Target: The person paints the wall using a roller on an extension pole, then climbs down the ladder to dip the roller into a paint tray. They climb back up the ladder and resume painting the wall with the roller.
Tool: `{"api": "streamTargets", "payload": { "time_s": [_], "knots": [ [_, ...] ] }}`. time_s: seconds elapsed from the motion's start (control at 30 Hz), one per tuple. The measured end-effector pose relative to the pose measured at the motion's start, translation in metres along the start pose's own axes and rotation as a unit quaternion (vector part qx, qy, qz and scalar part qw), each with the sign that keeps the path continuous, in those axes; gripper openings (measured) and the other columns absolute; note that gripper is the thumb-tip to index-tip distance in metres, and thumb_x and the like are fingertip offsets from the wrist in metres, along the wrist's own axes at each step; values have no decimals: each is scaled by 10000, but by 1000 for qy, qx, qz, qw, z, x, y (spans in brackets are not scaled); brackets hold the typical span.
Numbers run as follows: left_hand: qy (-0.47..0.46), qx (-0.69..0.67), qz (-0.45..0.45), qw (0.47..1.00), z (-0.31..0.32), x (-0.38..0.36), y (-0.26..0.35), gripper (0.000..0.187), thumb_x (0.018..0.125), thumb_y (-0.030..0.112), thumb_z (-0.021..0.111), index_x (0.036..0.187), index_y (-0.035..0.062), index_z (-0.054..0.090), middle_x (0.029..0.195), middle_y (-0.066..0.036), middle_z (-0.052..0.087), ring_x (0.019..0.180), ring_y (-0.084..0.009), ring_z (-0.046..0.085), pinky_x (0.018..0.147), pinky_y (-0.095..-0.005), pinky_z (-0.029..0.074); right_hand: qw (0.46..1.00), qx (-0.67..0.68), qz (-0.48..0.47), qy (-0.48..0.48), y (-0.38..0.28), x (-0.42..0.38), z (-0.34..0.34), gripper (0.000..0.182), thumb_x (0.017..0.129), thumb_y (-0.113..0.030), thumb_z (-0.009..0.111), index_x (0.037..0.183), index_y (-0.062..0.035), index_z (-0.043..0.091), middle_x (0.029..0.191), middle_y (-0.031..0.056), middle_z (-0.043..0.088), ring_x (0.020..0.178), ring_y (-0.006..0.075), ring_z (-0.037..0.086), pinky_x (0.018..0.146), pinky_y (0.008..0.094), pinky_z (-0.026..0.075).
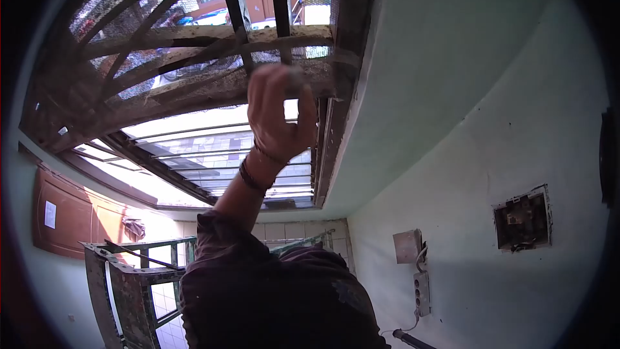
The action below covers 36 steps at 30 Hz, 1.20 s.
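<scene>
My left hand (274,106) is raised in front of the wooden window frame (326,84), its fingers curled toward the thumb. Between the fingertips is a small greyish thing (296,77), too blurred to name. Light shows through the gap between thumb and fingers. Dark bands circle the wrist, below which a dark sleeve (223,239) begins. Just behind the fingers run the curved bars (194,39) and mesh of the upper window. Beneath the hand is a lower window with horizontal bars (213,142). My right hand is out of view.
A worn green metal frame (132,278) stands at lower left, near a brown door (64,213). On the pale green right wall are an open box recess (522,218), a small box (408,247) and a socket strip (422,294) with wires.
</scene>
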<state>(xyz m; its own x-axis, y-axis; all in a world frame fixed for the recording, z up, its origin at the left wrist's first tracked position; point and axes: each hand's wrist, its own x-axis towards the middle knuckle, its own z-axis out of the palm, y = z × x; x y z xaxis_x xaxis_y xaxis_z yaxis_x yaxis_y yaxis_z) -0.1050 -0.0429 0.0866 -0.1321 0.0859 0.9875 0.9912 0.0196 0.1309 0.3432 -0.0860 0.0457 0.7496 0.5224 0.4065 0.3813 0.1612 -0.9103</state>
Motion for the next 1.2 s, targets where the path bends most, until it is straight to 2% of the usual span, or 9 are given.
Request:
{"api": "streamTargets", "payload": {
  "time_s": [0.17,0.37,0.5,0.57,0.7,0.8,0.9,1.1,1.2],
  "knots": [
    [52,61,-63,995,14,51,-31,264,810,121,608,1017,-31,547,930,-162,589,874,-258,582,768,-353,461,1000,23,4,-4,5,0,-1,360,902,-215,603,622,-65,433,492,-7,389,413,86,339,347,245,304],
    [-39,48,-220,974,28,68,-54,493,805,173,635,1208,-57,469,1077,-206,586,1032,-291,576,897,-363,449,999,44,5,17,0,-3,-8,357,903,-212,601,621,-67,436,489,-11,383,412,82,332,344,243,293],
    [-46,-7,-190,981,35,70,-76,504,785,110,589,1230,-52,416,1066,-234,586,991,-361,575,875,-409,452,996,62,-5,65,2,-1,-15,355,904,-209,600,621,-69,438,488,-14,378,411,80,328,343,242,286],
    [-126,95,-140,978,34,67,-98,543,783,93,583,1274,-38,389,1027,-202,617,949,-349,597,826,-400,473,997,41,10,71,0,0,-18,343,903,-191,601,632,-73,427,503,-17,370,437,82,319,368,250,274],
    [-107,-139,-281,944,25,89,-71,648,769,-2,572,1360,-7,307,1057,-198,574,891,-253,570,811,-342,458,990,75,-65,96,12,4,-30,316,898,-190,607,668,-60,433,547,-23,366,498,70,312,405,245,264],
    [-133,-264,-302,906,40,87,-93,699,808,18,602,1390,29,214,1098,-151,536,897,-211,512,829,-319,426,993,6,-98,60,8,6,-30,302,877,-209,638,702,-27,472,576,-34,359,524,74,307,428,255,270],
    [-121,-339,-349,865,43,102,-84,654,779,10,621,1348,-5,299,878,-69,531,750,-149,475,680,-292,418,994,24,-104,-17,-7,8,-37,257,892,-187,592,717,-40,476,570,-42,349,520,61,301,435,247,273],
    [-74,-337,-292,892,65,85,-114,548,774,53,664,1265,-22,431,794,-74,565,696,-163,498,608,-323,421,966,212,-86,-122,-33,15,-42,150,909,-174,542,856,-41,499,587,-23,418,477,65,371,431,234,329],
    [-115,-230,-269,928,61,85,-117,532,786,71,664,1258,-24,438,840,-112,584,729,-197,523,641,-341,436,931,269,-172,-178,-40,20,-36,176,930,-178,510,1023,-30,486,587,-24,406,442,69,382,407,239,379]
  ]
}}
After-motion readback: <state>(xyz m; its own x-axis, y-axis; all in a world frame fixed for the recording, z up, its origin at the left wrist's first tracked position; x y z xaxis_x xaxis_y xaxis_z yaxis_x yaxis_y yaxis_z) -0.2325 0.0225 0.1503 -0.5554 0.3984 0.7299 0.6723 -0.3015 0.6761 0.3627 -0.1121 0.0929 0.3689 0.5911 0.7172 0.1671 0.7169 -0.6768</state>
